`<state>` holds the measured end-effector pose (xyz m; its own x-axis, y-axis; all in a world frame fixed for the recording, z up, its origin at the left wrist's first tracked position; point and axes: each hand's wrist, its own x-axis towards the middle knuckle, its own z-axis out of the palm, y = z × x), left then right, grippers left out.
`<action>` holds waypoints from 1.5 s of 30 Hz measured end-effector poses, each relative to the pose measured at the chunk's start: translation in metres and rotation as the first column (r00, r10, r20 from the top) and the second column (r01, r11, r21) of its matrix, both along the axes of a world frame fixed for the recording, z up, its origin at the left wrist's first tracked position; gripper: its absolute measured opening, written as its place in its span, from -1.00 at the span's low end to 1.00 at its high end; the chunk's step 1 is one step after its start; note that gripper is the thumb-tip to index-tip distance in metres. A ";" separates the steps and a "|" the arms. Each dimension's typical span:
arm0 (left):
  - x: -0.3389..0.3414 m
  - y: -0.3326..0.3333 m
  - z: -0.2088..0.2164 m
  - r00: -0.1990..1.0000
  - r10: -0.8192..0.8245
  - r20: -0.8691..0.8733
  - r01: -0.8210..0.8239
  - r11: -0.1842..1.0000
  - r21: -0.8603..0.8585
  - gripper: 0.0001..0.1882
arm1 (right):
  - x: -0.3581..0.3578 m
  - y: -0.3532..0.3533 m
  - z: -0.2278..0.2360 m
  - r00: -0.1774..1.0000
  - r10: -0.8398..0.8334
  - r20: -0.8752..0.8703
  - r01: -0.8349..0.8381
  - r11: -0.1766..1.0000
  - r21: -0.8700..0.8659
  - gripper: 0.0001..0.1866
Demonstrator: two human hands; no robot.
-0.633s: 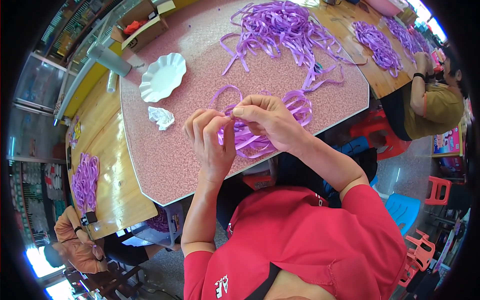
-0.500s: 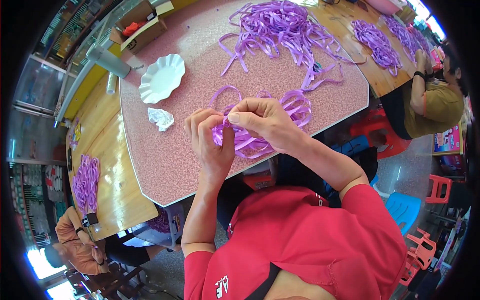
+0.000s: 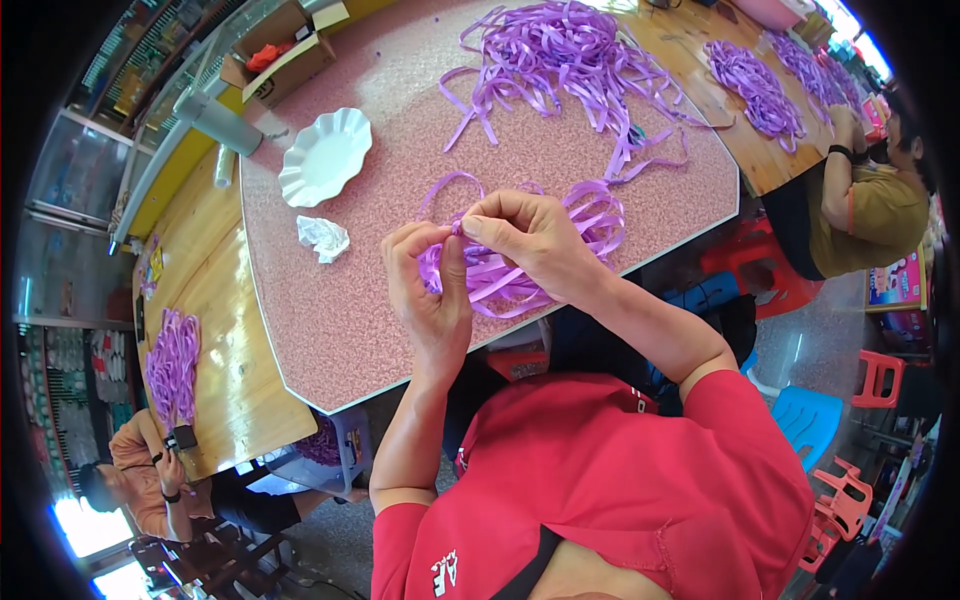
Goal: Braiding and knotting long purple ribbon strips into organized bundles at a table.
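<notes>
A purple ribbon (image 3: 457, 228) is pinched between the fingertips of both my hands, close together over the near part of the pink speckled table (image 3: 340, 330). My left hand (image 3: 430, 280) is closed with the thumb raised against the index finger. Thumb and index finger of my right hand (image 3: 530, 238) press on the same bit of ribbon. Beneath and behind the hands lies a loose bundle of purple ribbon loops (image 3: 595, 222), partly hidden by them. A larger heap of purple ribbons (image 3: 550, 55) is farther back.
On the left are a white scalloped plate (image 3: 326, 158), a crumpled white tissue (image 3: 324, 238) and a grey-green cylinder (image 3: 218, 120). A cardboard box (image 3: 285, 55) stands at the far left. One person (image 3: 870, 190) sits right, another (image 3: 150, 470) left, near ribbon piles.
My left hand has shifted slightly right, its fingers folding in nearer the right fingertips. The person at the left has raised their hands.
</notes>
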<state>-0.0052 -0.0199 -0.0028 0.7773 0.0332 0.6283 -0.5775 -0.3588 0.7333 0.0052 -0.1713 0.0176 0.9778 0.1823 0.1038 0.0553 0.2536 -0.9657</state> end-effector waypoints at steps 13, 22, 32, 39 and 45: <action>0.001 0.009 0.006 0.994 -0.092 -0.051 0.090 0.996 -0.027 -0.81 | 0.001 -0.003 0.007 0.750 -0.061 0.659 0.352 0.880 -0.320 -0.94; 0.003 0.010 0.000 0.990 -0.093 -0.104 0.084 0.993 -0.085 -0.86 | 0.009 -0.009 0.008 0.893 0.044 0.448 0.153 0.906 -0.394 -0.96; 0.007 -0.001 -0.010 0.852 -0.498 -0.164 0.167 0.554 -0.815 -0.90 | 0.008 -0.006 0.012 0.993 0.080 0.082 -0.050 0.946 -0.320 -0.87; 0.011 -0.002 -0.011 0.837 -0.533 -0.126 0.219 0.537 -0.815 -0.89 | 0.010 -0.008 0.015 0.821 0.058 0.568 0.277 0.829 -0.486 -0.80; 0.010 0.000 -0.017 0.854 -0.458 -0.246 0.132 0.650 -0.749 -0.91 | 0.008 -0.007 0.015 0.828 0.025 0.560 0.333 0.783 -0.526 -0.84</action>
<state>0.0052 -0.0199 -0.0199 0.9842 0.0473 0.1706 -0.1724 0.4764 0.8622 0.0131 -0.1786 0.0322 0.8234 0.2312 0.5182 0.5660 -0.4008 -0.7205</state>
